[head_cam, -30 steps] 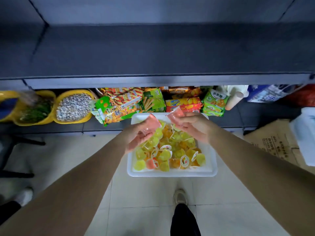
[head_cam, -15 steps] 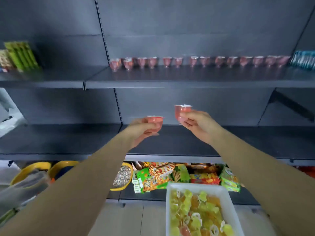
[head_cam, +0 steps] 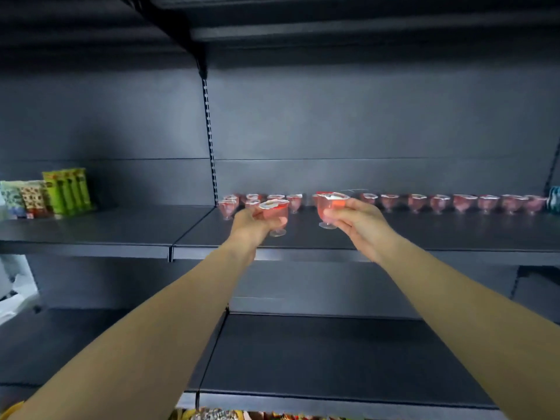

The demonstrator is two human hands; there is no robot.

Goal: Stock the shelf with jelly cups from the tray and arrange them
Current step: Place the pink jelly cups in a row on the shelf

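Both my arms reach up to a dark shelf (head_cam: 424, 234). My left hand (head_cam: 250, 222) grips a red jelly cup (head_cam: 275, 214) with a white lid, held just above the shelf's front part. My right hand (head_cam: 353, 219) holds a second red jelly cup (head_cam: 330, 207) by its side, upright, a little higher. Behind them a row of several red jelly cups (head_cam: 460, 203) stands along the back of the shelf, with a small cluster of cups (head_cam: 230, 204) at its left end. The tray is out of view.
Green and patterned snack packs (head_cam: 65, 190) stand on the neighbouring shelf section at the left. A blue pack (head_cam: 554, 199) sits at the row's right end. A lower dark shelf (head_cam: 333, 359) lies beneath my arms. Snack bags (head_cam: 212, 415) peek in at the bottom edge.
My view has tilted up from the tray on the floor to the shelf. Both hands have risen with a red cup each, from the tray to shelf height.
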